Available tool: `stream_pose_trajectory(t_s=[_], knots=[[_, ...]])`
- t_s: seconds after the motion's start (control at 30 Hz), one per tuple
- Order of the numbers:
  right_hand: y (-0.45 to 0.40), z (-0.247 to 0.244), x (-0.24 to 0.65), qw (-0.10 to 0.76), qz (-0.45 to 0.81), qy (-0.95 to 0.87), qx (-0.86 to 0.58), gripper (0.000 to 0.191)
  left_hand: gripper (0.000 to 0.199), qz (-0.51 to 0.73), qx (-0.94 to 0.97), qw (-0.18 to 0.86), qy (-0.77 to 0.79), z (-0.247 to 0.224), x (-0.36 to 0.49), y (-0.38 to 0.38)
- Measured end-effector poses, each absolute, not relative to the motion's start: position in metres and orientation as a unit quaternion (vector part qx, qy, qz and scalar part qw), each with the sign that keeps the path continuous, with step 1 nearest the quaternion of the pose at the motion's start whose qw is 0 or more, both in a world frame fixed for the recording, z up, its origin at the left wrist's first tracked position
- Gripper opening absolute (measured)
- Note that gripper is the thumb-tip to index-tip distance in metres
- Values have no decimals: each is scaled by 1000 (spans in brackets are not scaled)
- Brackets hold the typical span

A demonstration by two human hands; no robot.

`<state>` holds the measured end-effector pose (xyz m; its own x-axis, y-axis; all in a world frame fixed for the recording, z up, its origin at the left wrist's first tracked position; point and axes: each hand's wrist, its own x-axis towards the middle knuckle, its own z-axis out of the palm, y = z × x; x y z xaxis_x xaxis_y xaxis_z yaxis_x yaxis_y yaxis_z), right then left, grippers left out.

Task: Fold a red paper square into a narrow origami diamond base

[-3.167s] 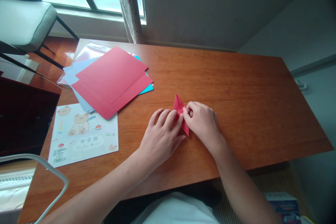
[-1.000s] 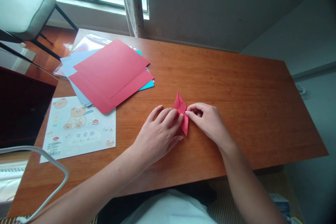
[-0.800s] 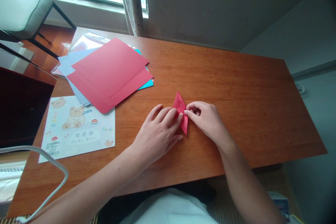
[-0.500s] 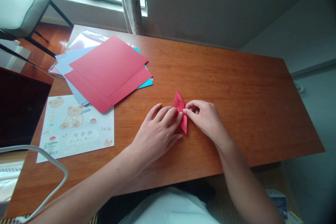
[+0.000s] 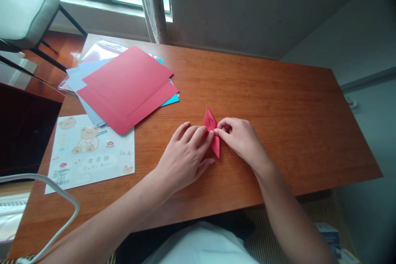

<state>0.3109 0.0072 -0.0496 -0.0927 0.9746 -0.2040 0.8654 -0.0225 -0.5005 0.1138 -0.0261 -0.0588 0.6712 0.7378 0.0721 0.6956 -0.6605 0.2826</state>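
Observation:
A small folded red paper, pointed at its far and near ends, lies on the wooden table between my hands. My left hand rests over its left side, fingers stretched out and the fingertips pressing on the paper. From the right, my right hand pinches the paper's right edge between thumb and index finger, the other fingers curled. The fingertips of both hands nearly meet at the middle of the paper, and they hide part of its folds.
Red sheets lie over pale blue and bright blue paper at the back left, partly on a clear plastic sleeve. In front is a bear-printed sheet. A white cable loops over the left edge; a chair stands beyond.
The view has shifted slightly. Both hands and the folded red paper hold nearly the same position, with no visible new fold.

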Motion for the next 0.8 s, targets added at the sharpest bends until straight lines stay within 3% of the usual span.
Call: stream_pose_trajectory(t_s=[0.37,0.8], knots=[[8,-52,314,145,291,-673,-664,9,54,42,917,87,387,-47,115,-22],[13,-63,314,169,231,-654,-700,15,53,32,917,61,392,-44,118,-24]])
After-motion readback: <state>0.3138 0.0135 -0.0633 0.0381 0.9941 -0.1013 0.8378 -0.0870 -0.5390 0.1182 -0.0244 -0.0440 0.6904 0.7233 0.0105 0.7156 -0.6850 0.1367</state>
